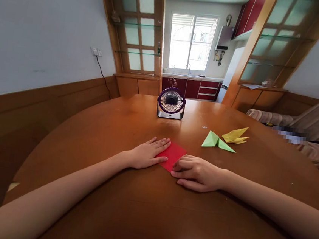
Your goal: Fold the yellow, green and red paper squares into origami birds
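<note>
A red sheet of paper (174,154) lies flat on the round wooden table (127,207). My left hand (148,153) rests palm down with its fingers spread on the paper's left edge. My right hand (195,172) presses its curled fingertips onto the paper's near right edge. Neither hand lifts the sheet.
A folded green paper figure (217,141) and a folded yellow one (235,135) lie to the right, beyond my right hand. A small purple desk fan (171,103) stands at the far middle of the table. A sofa (312,128) sits at the right; a kitchen lies behind.
</note>
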A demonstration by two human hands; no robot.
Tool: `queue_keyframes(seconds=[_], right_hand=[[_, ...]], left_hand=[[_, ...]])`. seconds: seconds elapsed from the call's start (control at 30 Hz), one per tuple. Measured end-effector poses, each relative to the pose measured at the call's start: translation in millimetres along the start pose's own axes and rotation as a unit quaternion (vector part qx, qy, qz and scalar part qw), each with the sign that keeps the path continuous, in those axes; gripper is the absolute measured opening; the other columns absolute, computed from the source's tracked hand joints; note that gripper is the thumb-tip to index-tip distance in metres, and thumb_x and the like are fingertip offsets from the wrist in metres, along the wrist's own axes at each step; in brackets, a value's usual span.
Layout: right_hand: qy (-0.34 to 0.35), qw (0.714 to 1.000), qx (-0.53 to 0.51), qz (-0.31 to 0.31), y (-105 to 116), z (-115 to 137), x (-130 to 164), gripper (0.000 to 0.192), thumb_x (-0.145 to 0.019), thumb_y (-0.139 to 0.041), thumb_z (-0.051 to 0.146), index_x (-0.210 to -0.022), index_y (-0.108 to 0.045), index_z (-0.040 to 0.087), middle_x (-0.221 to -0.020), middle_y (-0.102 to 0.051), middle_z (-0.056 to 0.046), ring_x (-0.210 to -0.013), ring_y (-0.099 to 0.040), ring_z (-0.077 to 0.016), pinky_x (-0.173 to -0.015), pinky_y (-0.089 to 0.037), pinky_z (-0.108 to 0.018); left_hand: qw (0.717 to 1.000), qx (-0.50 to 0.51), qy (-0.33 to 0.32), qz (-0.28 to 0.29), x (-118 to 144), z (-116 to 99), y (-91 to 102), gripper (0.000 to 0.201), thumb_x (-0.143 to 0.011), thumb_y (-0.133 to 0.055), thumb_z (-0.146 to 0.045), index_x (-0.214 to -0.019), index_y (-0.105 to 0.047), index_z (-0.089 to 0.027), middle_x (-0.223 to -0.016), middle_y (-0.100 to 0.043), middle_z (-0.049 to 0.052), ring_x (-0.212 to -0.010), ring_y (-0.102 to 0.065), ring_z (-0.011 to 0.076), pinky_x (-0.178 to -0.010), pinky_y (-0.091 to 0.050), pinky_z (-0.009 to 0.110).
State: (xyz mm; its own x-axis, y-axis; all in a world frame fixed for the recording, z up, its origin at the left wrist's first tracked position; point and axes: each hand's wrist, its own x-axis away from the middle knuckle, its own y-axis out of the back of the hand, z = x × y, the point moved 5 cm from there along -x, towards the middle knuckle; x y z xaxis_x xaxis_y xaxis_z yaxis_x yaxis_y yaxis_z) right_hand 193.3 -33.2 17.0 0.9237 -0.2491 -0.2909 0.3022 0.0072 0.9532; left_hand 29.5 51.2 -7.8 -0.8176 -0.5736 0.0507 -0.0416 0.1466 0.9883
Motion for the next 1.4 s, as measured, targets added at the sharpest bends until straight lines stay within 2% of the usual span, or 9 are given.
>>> queue_keyframes(seconds=[0.2, 0.4, 0.57, 0.7, 0.8, 0.9, 1.0, 1.2, 1.4], right_hand=[[0.001, 0.999, -0.015, -0.031, 0, 0, 1, 0.03, -0.098, -0.043, 0.027, -0.106, -0.068, 0.012, -0.099, -0.065, -0.013, -0.089, -0.058, -0.0196, -0.082, -0.047, -0.034], [-0.003, 0.998, -0.031, -0.056, 1, -3, 2, 0.026, -0.098, -0.045, 0.026, -0.1, -0.068, 0.013, -0.098, -0.066, -0.012, -0.087, -0.059, -0.0188, -0.08, -0.048, -0.033], [-0.027, 0.997, -0.03, -0.07, 5, -9, 5, 0.027, -0.098, -0.043, 0.025, -0.092, -0.066, 0.012, -0.087, -0.066, -0.011, -0.082, -0.059, -0.0183, -0.077, -0.048, -0.033], [-0.049, 0.995, -0.033, -0.08, 7, -18, 8, 0.03, -0.099, -0.041, 0.027, -0.087, -0.065, 0.014, -0.084, -0.065, -0.01, -0.079, -0.059, -0.0173, -0.074, -0.049, -0.032], [-0.068, 0.992, -0.037, -0.097, 7, -25, 9, 0.031, -0.099, -0.041, 0.027, -0.083, -0.064, 0.015, -0.081, -0.064, -0.009, -0.074, -0.058, -0.016, -0.072, -0.049, -0.031], [-0.108, 0.988, -0.013, -0.111, 5, -31, 10, 0.026, -0.098, -0.046, 0.029, -0.09, -0.066, 0.015, -0.087, -0.065, -0.01, -0.08, -0.06, -0.0178, -0.077, -0.05, -0.034], [-0.16, 0.981, 0.007, -0.111, 1, -38, 10, 0.025, -0.096, -0.049, 0.032, -0.106, -0.065, 0.016, -0.104, -0.066, -0.012, -0.097, -0.062, -0.0215, -0.089, -0.05, -0.04], [-0.231, 0.972, 0.011, -0.041, -10, -51, 8, 0.053, -0.098, -0.043, 0.044, -0.139, -0.047, 0.012, -0.142, -0.048, -0.018, -0.131, -0.047, -0.0287, -0.11, -0.038, -0.048], [-0.241, 0.97, 0.011, 0.031, -19, -55, 6, 0.069, -0.099, -0.031, 0.054, -0.15, -0.027, 0.008, -0.155, -0.026, -0.017, -0.145, -0.023, -0.0267, -0.12, -0.018, -0.05]], left_hand=[[0.999, 0.024, 0.009, -0.02, 1, 6, 3.6, 0.074, -0.096, -0.025, -0.064, -0.153, -0.015, -0.018, -0.159, -0.015, 0.007, -0.148, -0.014, 0.0191, -0.121, -0.004, 0.038], [0.998, -0.007, 0.004, -0.058, 4, 5, 11.8, 0.068, -0.097, -0.026, -0.062, -0.148, -0.034, -0.019, -0.155, -0.031, 0.008, -0.144, -0.028, 0.0216, -0.12, -0.005, 0.042], [0.993, -0.062, 0.008, -0.105, 11, 0, 23.1, 0.066, -0.093, -0.035, -0.064, -0.135, -0.053, -0.016, -0.136, -0.055, 0.012, -0.128, -0.047, 0.0262, -0.117, -0.02, 0.046], [0.99, -0.084, 0.015, -0.115, 16, -5, 27.7, 0.069, -0.087, -0.043, -0.07, -0.126, -0.06, -0.015, -0.117, -0.063, 0.012, -0.115, -0.055, 0.0282, -0.112, -0.028, 0.047], [0.988, -0.096, 0.006, -0.123, 16, -9, 24.7, 0.07, -0.089, -0.042, -0.068, -0.131, -0.056, -0.014, -0.128, -0.058, 0.014, -0.123, -0.05, 0.0289, -0.116, -0.022, 0.048], [0.992, -0.082, -0.029, -0.096, 14, -12, 14.2, 0.068, -0.097, -0.033, -0.059, -0.146, -0.037, -0.013, -0.152, -0.035, 0.014, -0.142, -0.029, 0.0265, -0.12, -0.012, 0.044], [0.997, -0.032, -0.052, -0.049, 12, -11, 3.4, 0.063, -0.101, -0.023, -0.052, -0.152, -0.022, -0.014, -0.159, -0.019, 0.01, -0.147, -0.016, 0.0208, -0.121, -0.011, 0.038], [0.999, 0.02, -0.045, -0.004, 9, -8, -0.6, 0.063, -0.102, -0.018, -0.052, -0.154, -0.014, -0.016, -0.16, -0.009, 0.006, -0.148, -0.008, 0.0177, -0.121, -0.007, 0.035], [0.999, 0.021, -0.035, 0.003, 7, -12, 1.1, 0.066, -0.1, -0.021, -0.054, -0.153, -0.015, -0.016, -0.159, -0.01, 0.007, -0.148, -0.009, 0.0187, -0.121, -0.007, 0.036]])
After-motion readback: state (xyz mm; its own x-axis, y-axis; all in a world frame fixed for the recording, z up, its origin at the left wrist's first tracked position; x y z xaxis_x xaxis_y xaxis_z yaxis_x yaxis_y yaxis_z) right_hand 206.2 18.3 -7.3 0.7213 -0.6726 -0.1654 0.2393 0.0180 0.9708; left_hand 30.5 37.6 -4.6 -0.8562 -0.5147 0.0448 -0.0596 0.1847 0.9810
